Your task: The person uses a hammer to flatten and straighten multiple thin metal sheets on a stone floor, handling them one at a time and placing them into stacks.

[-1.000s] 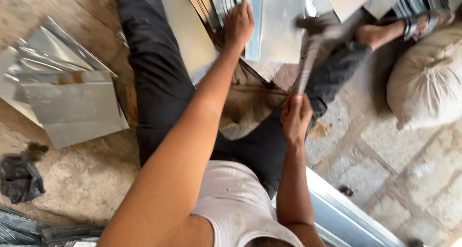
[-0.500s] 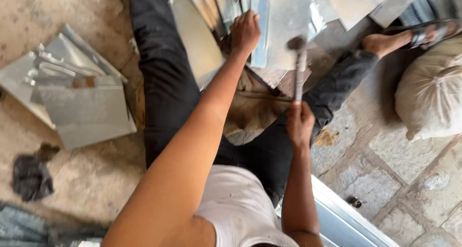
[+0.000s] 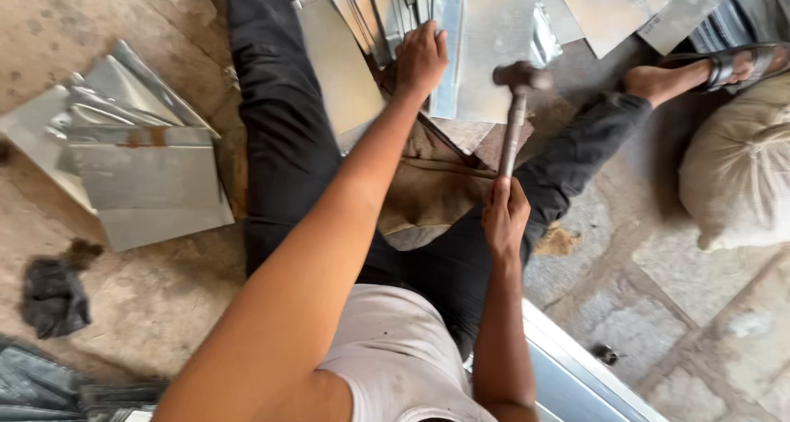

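Only package-type thing here is a bulging off-white woven sack sitting on the stone floor at the right edge, right next to the sandaled foot. No labels, signs or screens anywhere.

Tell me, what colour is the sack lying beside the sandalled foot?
The sack is off-white, seen best in the head view.
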